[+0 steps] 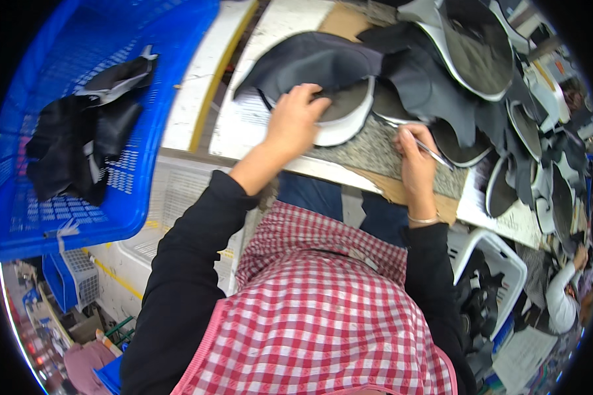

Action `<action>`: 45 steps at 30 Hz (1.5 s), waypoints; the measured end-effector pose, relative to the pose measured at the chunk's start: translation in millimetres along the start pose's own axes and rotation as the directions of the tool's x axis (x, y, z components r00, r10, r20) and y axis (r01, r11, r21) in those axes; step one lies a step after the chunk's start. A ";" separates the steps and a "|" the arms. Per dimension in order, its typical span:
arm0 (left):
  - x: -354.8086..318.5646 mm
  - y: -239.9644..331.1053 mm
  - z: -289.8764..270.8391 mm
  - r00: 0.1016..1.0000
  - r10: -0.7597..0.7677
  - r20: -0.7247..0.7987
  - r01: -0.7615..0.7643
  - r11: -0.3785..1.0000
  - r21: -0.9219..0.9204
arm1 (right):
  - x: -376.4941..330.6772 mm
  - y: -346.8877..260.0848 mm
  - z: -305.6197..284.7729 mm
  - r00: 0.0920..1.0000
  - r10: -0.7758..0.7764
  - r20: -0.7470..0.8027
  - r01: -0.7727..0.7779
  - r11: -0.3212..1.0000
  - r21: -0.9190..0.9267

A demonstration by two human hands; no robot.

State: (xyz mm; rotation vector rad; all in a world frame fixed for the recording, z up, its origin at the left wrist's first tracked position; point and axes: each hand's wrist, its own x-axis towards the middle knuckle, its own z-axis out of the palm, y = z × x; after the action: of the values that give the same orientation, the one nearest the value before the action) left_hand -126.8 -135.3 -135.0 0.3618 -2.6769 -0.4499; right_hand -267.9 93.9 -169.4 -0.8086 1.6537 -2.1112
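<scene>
Near the front edge of the table [240, 128], the left hand [291, 126] has its fingers on a black, white-lined shoe upper [310, 59]; whether its grip pinches the piece, I cannot tell. The right hand's [416, 155] grip holds a slim silvery tool [433, 157] over a speckled grey mat [356, 153].

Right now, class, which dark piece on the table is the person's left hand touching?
The leftmost dark piece on the table: the left hand touches it, while the other dark pieces there lie farther right.
</scene>
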 end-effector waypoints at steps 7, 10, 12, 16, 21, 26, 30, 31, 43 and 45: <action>12.2 -19.9 28.2 0.982 0.161 -0.096 -0.178 0.960 -0.217 | -7.2 -4.7 49.0 0.992 0.053 0.110 -0.042 0.994 -0.097; 13.3 -15.6 30.9 0.990 0.121 -0.066 -0.134 0.956 -0.260 | -2.2 2.7 61.1 0.992 0.035 0.122 -0.005 0.971 -0.238; 11.0 -13.4 30.9 0.989 0.115 -0.093 -0.134 0.962 -0.236 | 1.0 7.3 63.9 0.994 0.032 0.109 0.005 0.944 -0.331; 8.2 -13.2 31.0 0.985 0.126 -0.118 -0.150 0.964 -0.221 | 1.8 12.2 64.8 0.996 -0.047 0.074 0.074 0.901 -0.427; 8.3 -13.4 32.2 0.983 0.136 -0.121 -0.160 0.962 -0.222 | 2.1 12.7 63.2 0.995 -0.026 0.098 0.071 0.868 -0.491; 7.6 -12.1 31.0 0.985 0.128 -0.118 -0.151 0.964 -0.217 | 2.9 13.4 61.6 0.996 -0.018 0.093 0.058 0.891 -0.451; 6.6 -3.4 20.3 0.981 0.137 -0.138 -0.163 0.965 -0.204 | -0.2 10.9 59.6 0.997 -0.010 0.077 0.040 0.915 -0.401; 6.1 0.5 17.6 0.967 0.178 -0.185 -0.208 0.965 -0.157 | -0.9 9.3 57.7 0.995 -0.050 0.087 0.080 0.917 -0.391; 118.0 -30.4 -75.7 0.951 -0.159 -0.265 0.191 0.977 0.099 | -11.7 0.9 36.5 0.991 -0.016 0.132 0.026 0.997 -0.075; 145.7 -18.7 -138.9 0.898 -0.029 -0.440 0.026 1.000 -0.012 | -14.7 1.5 33.5 0.987 -0.024 0.156 0.033 0.998 -0.054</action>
State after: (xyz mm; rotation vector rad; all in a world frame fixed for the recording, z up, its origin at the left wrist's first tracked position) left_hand -193.4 -233.6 28.7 0.4420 -2.2299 -0.3359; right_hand -235.8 76.4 -168.7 -0.9932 1.6345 -1.9730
